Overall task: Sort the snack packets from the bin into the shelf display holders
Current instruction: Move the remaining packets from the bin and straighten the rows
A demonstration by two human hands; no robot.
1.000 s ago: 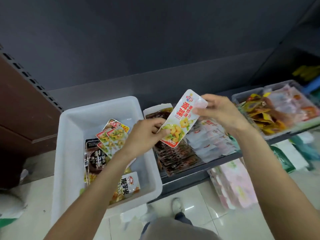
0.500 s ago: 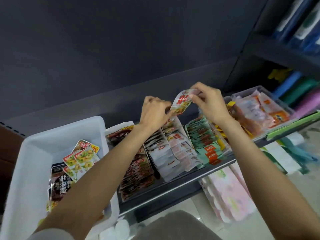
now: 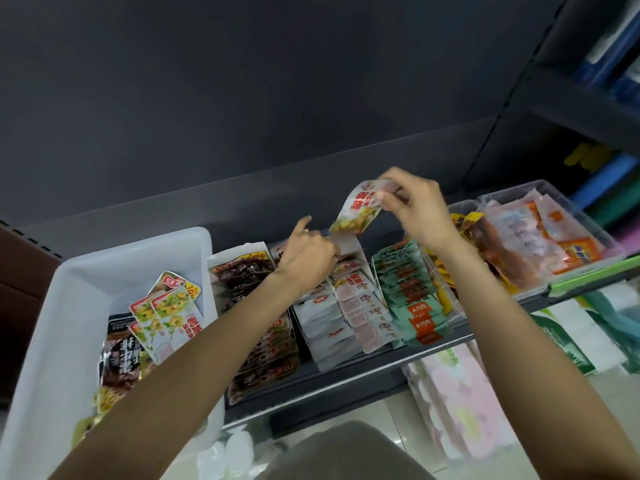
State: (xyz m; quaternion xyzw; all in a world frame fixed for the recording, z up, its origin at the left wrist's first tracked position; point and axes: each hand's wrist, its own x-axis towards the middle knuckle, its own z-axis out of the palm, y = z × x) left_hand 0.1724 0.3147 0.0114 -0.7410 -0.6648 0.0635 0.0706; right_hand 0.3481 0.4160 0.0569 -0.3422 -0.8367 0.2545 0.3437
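From the head camera, looking down on the shelf: the right hand (image 3: 420, 206) is raised above the row of display holders and pinches the upper end of one snack packet (image 3: 358, 211) between the thumb and the fingers. The packet is white with red characters and a yellow picture, and it hangs bent, its lower end pointing down toward the white cardboard holder (image 3: 349, 242) under it. It is in the air, just above the back of this holder.

The left hand (image 3: 306, 259) is lower and reaches into the back of the same holder. Its index finger points up and away, the other fingers are curled down among the packets there; whether they really hold something I cannot tell, because the hand itself hides them.

In this holder stands a row of pale pink and white packets (image 3: 362, 306). To the left is a holder with dark brown packets (image 3: 258, 323), to the right one with green and orange packets (image 3: 410, 299). Further right, two clear plastic trays (image 3: 568, 216) hold mixed orange and yellow packs.

On the far left stands the white bin (image 3: 86, 282). Inside lie more packets of the yellow kind (image 3: 166, 317) and some black ones (image 3: 119, 358). The left forearm crosses over the bin.
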